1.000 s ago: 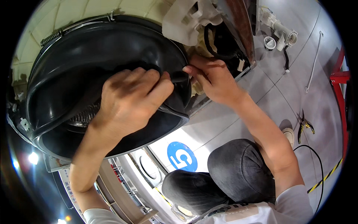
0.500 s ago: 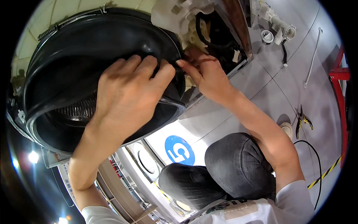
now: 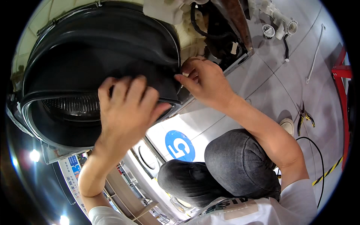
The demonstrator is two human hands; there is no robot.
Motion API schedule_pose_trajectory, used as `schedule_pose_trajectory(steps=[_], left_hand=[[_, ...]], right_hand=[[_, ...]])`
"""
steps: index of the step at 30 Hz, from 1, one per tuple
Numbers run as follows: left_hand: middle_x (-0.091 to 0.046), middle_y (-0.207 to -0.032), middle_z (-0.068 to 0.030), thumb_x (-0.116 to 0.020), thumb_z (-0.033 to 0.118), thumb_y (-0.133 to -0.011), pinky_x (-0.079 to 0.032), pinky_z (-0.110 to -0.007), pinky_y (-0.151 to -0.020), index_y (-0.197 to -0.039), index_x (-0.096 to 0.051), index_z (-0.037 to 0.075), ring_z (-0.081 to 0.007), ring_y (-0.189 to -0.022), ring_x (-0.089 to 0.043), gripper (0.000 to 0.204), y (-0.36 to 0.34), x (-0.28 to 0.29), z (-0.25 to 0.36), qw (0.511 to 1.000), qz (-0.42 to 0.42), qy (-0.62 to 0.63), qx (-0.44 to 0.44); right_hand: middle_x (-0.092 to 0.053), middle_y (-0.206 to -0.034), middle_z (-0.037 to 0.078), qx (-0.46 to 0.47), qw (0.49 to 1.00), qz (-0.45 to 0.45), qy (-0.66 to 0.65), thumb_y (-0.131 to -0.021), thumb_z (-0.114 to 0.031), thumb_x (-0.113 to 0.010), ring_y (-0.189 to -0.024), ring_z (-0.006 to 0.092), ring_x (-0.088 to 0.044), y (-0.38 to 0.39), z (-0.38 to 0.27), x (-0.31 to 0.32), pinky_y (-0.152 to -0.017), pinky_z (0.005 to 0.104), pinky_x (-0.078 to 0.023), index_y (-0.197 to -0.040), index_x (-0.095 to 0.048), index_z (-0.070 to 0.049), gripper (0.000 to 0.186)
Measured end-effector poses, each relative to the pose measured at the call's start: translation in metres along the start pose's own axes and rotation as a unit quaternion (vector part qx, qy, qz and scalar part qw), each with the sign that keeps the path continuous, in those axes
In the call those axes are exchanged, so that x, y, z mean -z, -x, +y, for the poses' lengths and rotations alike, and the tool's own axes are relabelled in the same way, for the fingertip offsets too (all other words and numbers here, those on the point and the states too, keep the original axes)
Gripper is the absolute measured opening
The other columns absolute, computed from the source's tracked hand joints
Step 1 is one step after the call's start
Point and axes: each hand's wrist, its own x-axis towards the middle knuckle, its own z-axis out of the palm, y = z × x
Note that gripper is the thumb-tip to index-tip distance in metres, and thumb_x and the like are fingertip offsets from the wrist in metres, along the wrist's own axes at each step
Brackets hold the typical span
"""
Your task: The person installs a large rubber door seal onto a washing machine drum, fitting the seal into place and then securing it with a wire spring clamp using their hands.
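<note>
At far left, a coiled spring [image 3: 45,27] is seen against the cream tub [image 3: 71,12]. The black rubber gasket [image 3: 112,39] is located in front of the tub, filling the left and middle of the scene; the ribbed metal drum [image 3: 73,108] is glimpsed through its opening.

The left hand [image 3: 127,107] is held over the near part of the gasket. Its fingers are bent, spread and motion-blurred; nothing is seen gripped in it. Contact with the rubber cannot be told. Judged risk: rubber left without support here could sag or fold inward.

The gasket's right edge is bordered by a thin bright wire [image 3: 176,43]. The right hand [image 3: 204,77] is placed at that edge, apart from the left, thumb and forefinger brought close together. Whether rim or wire is pinched cannot be told; the fingertips are partly hidden. Judged risks: a lip could be torn by a hard one-sided pull, or knuckles scraped on the cabinet edge.

Further right, a black hose [image 3: 198,27] is noted; it could be snagged by a slipping hand. Pliers [image 3: 304,118] are seen on the floor, well out of reach.
</note>
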Motion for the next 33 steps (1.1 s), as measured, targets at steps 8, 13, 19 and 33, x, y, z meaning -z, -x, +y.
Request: schedule_pose_trajectory(steps=[8, 13, 19, 33], left_hand=[[-0.053, -0.109, -0.0169, -0.084, 0.027, -0.072, -0.041, -0.044, -0.089, -0.101, -0.06, 0.003, -0.0348, -0.103, -0.05, 0.044, -0.005, -0.045, 0.022, 0.946, 0.207, 0.116, 0.219], [-0.044, -0.117, -0.0184, -0.084, 0.01, -0.074, -0.041, -0.039, -0.093, -0.116, -0.046, 0.0, -0.0302, -0.107, -0.047, 0.058, 0.009, -0.092, 0.052, 0.79, 0.432, 0.193, 0.389], [-0.058, -0.108, -0.0193, -0.074, 0.005, -0.08, -0.048, -0.035, -0.086, -0.121, -0.045, -0.004, -0.0273, -0.098, -0.061, 0.051, -0.023, -0.078, 0.046, 0.741, 0.238, 0.564, 0.277], [-0.07, -0.086, -0.0224, -0.071, 0.01, -0.088, -0.051, -0.035, -0.076, -0.092, -0.064, -0.009, -0.027, -0.08, -0.07, 0.021, -0.029, -0.066, 0.038, 0.814, 0.255, 0.417, 0.314]], right_hand=[[-0.065, -0.08, 0.011, 0.024, 0.999, 0.021, 0.014, -0.095, -0.016, -0.063, -0.07, 0.0138, -0.064, -0.011, -0.002, 0.007, -0.064, 0.0271, -0.051, -0.1, -0.059, 0.006, 0.022], [-0.065, -0.08, 0.011, -0.042, 0.99, -0.017, -0.131, -0.098, -0.011, -0.053, -0.069, 0.0153, -0.065, -0.02, -0.005, 0.01, -0.065, 0.0271, -0.051, -0.103, -0.059, 0.007, 0.019], [-0.061, -0.073, 0.023, 0.02, 0.998, -0.01, 0.051, -0.091, -0.013, -0.06, -0.069, 0.0415, -0.061, -0.032, -0.016, 0.015, -0.061, 0.042, -0.048, -0.094, -0.065, 0.002, 0.016], [-0.064, -0.075, 0.02, 0.091, 0.983, -0.011, 0.161, -0.089, -0.018, -0.064, -0.074, 0.0399, -0.063, -0.033, -0.023, 0.027, -0.068, 0.0452, -0.05, -0.092, -0.068, -0.001, 0.018]])
